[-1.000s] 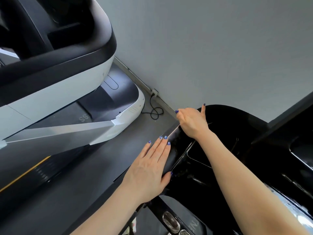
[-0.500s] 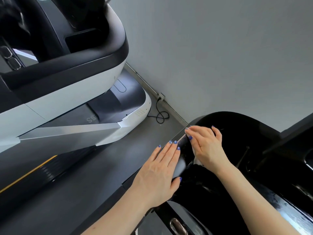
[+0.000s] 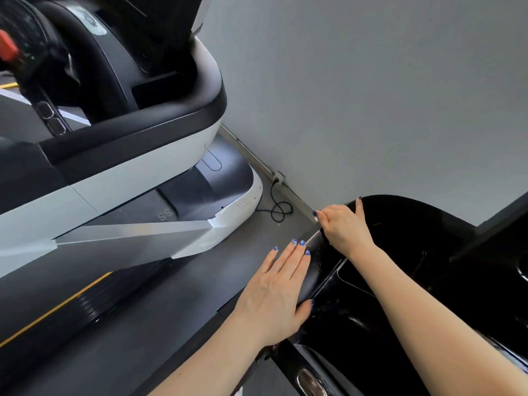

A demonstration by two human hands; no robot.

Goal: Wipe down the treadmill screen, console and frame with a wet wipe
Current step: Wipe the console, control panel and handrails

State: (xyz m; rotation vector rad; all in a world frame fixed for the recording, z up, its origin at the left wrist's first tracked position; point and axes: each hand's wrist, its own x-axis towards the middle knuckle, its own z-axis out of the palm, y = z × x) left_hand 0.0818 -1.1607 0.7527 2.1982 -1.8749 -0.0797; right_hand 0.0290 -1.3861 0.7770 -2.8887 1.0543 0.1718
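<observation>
My left hand (image 3: 278,292) lies spread flat on the glossy black console (image 3: 400,281) edge; my right hand (image 3: 341,224), farther off, curls over its rim, grip contents hidden.

A second white-and-black treadmill (image 3: 120,172) fills the view from nine to eleven o'clock. A thin black cable (image 3: 278,207) lies looped on the dark grey floor (image 3: 171,295) (plugged in at the plain grey wall (image 3: 371,95)).
</observation>
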